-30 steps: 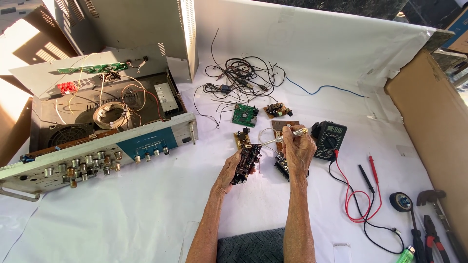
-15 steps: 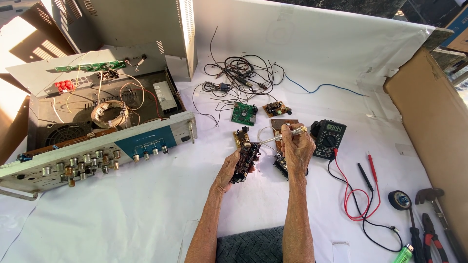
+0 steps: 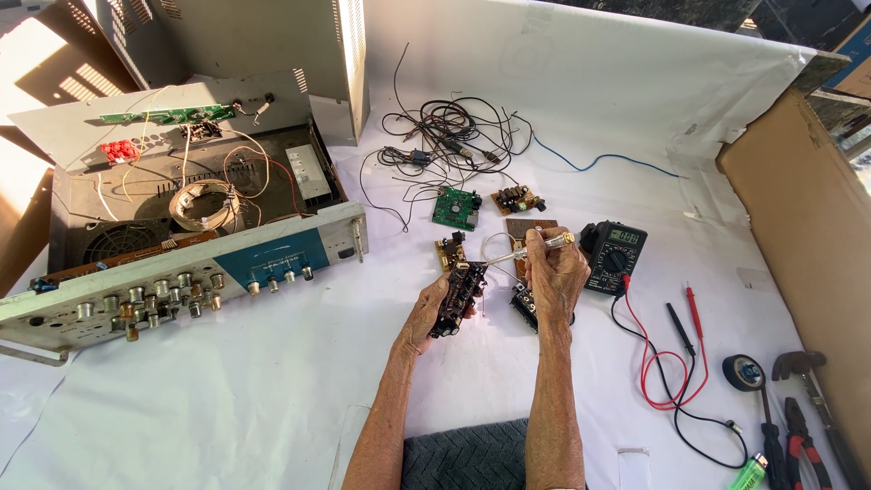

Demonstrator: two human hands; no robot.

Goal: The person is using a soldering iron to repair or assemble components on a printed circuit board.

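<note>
- The left hand (image 3: pixel 426 313) is curled around a dark circuit board (image 3: pixel 458 298), gripping it from below and tilting it up above the white-covered counter (image 3: pixel 227 399); the board sits just in front of the person, near the middle of the counter
- The right hand (image 3: pixel 555 277) is closed around a screwdriver (image 3: pixel 522 251) with a clear handle; the metal shaft points left and its tip meets the top edge of the held board
- Just behind the hands lie a small brown board (image 3: pixel 450 251), a green board (image 3: pixel 455 208) and another brown board (image 3: pixel 518 199); a tangle of black wires (image 3: pixel 449 141) lies further back
- A black multimeter (image 3: pixel 613 257) rests just right of the right hand; its red and black probe leads (image 3: pixel 667 358) trail toward the near edge
- An opened amplifier chassis (image 3: pixel 181 236) with a row of knobs stands to the left, well apart from the hands
- A roll of tape (image 3: pixel 748 372), pliers (image 3: pixel 803 445) and a green lighter (image 3: pixel 747 474) lie at the far right
</note>
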